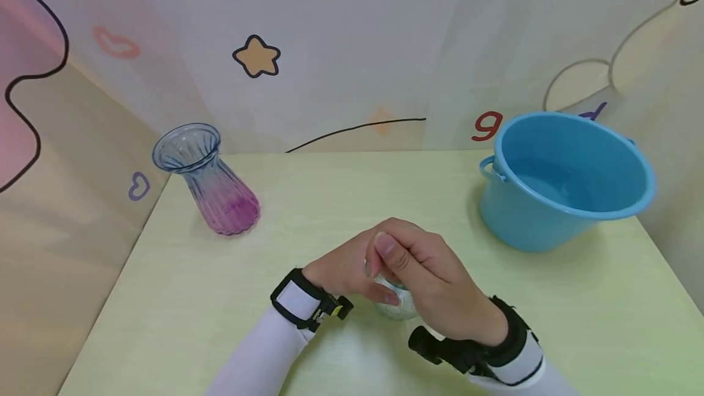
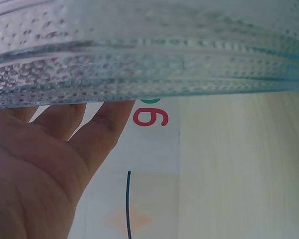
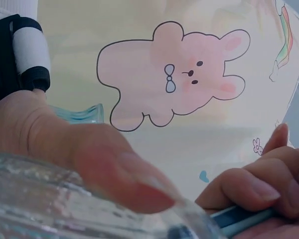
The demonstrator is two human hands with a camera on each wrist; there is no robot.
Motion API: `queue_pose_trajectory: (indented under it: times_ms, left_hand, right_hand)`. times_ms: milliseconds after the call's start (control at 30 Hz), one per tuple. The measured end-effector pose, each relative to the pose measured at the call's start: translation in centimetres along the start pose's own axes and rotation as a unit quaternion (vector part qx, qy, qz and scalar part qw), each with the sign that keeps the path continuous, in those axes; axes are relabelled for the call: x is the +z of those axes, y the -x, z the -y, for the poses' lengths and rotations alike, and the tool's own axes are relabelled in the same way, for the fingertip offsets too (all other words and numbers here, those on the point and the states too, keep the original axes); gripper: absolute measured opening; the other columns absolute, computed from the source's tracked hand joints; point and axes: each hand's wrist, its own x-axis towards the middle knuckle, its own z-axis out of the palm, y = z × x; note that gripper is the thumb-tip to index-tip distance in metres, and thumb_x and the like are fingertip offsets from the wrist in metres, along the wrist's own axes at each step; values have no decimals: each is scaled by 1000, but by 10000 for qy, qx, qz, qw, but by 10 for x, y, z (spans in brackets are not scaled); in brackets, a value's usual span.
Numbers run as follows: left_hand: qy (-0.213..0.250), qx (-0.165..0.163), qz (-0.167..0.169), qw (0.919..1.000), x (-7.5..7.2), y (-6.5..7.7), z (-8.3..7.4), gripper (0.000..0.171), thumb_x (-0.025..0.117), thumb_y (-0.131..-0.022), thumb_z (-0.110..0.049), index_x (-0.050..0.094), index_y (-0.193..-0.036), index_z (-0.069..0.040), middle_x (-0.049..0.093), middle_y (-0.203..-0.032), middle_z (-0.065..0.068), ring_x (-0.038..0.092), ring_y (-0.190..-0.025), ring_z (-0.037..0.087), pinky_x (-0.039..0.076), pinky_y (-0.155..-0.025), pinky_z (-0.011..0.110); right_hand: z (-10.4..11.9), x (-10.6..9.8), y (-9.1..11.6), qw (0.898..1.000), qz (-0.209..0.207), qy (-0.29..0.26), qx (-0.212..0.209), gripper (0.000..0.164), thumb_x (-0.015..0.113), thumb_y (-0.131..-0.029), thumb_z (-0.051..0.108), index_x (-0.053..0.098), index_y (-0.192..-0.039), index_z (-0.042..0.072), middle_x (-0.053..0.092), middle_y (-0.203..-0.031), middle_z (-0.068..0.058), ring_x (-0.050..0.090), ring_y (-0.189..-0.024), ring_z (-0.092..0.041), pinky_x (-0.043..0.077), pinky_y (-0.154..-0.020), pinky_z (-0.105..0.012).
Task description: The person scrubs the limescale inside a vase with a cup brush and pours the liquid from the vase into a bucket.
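In the head view, a clear textured glass vessel (image 1: 397, 304) shows low between my two hands, mostly covered by them. My left hand (image 1: 352, 267) grips its side; the thumb lies along the glass (image 3: 25, 194) in the right wrist view. The left wrist view has the dotted, faintly blue glass (image 2: 154, 59) across the top, with the left fingers (image 2: 102, 124) reaching behind it. My right hand (image 1: 434, 280) is bent over the vessel's top. Its fingers pinch a narrow blue piece (image 3: 244, 221) beside the glass; I cannot tell what it is.
A ribbed glass vase (image 1: 220, 188), blue above and pink below, stands at the table's back left. At the back right is a blue bucket (image 1: 566, 170) with its handle lug facing left. A printed cloth (image 1: 352, 47) hangs behind the pale table (image 1: 308, 200).
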Motion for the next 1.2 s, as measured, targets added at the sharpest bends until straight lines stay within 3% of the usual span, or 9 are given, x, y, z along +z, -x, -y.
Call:
queue_pose_trajectory:
  times_ms: [167,400,700,1000,1200]
  left_hand:
    - [239,-48,-9,9997,0,2,-2,59,84,-74,-32,52,-118,-11,61,-104,1,59,-96,12,54,-85,27]
    - [357,-224,-129,9990,1,3,-2,83,88,-73,-48,44,-137,-17,59,-122,5,62,-109,14,59,-93,38]
    - [688,-338,-51,9970,0,4,-2,97,90,-73,-57,40,-148,-19,56,-132,5,58,-119,15,55,-101,42]
    - [631,-204,-54,9978,0,4,-1,95,88,-73,-58,41,-145,-16,57,-131,7,59,-117,17,56,-100,44]
    - [521,-226,-43,9984,0,4,-1,94,87,-74,-61,41,-143,-16,58,-128,7,60,-115,16,58,-98,43]
  right_hand:
    - [3,-1,0,9996,-28,-260,-67,26,37,-110,1,57,-92,4,46,-79,-7,45,-68,-20,41,-62,-31]
    - [10,-8,3,9978,-377,-497,-202,29,35,-111,3,55,-89,4,38,-73,-3,39,-66,-18,35,-58,-31]
    - [2,-19,10,9771,-435,-1655,-1261,30,28,-109,-4,52,-93,-7,42,-79,-9,32,-63,-18,28,-53,-31]
    - [9,-18,6,9858,-442,-1401,-817,29,30,-110,-1,53,-92,-3,35,-74,-5,32,-62,-17,29,-54,-31]
    - [11,-12,4,9939,-741,-753,-328,29,35,-110,1,56,-90,1,38,-71,-4,36,-64,-18,32,-56,-32]
